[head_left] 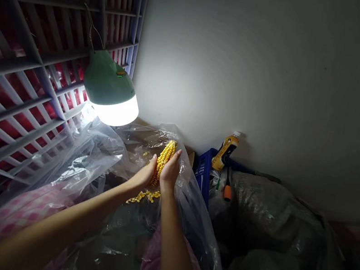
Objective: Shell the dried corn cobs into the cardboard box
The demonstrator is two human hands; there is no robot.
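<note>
— Yellow grain is seen on what, and where is it held?
— On a corn cob point(164, 160), held tip up and slightly tilted, just under the lit lamp point(111, 91) and above a clear plastic sheet point(93, 157). It is clasped from both sides: the left hand point(146, 174) is pressed against its lower left, and the right hand point(170, 170) is wrapped round its right flank, fingers closed on it.
— How is the cob described?
— Rows of bright yellow kernels are shown on the upper part. The lower part is hidden by the palms.
— What is gathered beneath?
— A scatter of loose kernels point(144, 196) is caught in a fold of the plastic, just below the wrists.
— Are other containers shown?
— A blue crate point(203, 173) is set to the right, near the grey wall point(279, 78). A yellow-labelled bottle point(225, 152) with a white cap is leaned at its far rim, and an orange-handled tool point(227, 189) is lodged just beside it. What else is kept inside cannot be told.
</note>
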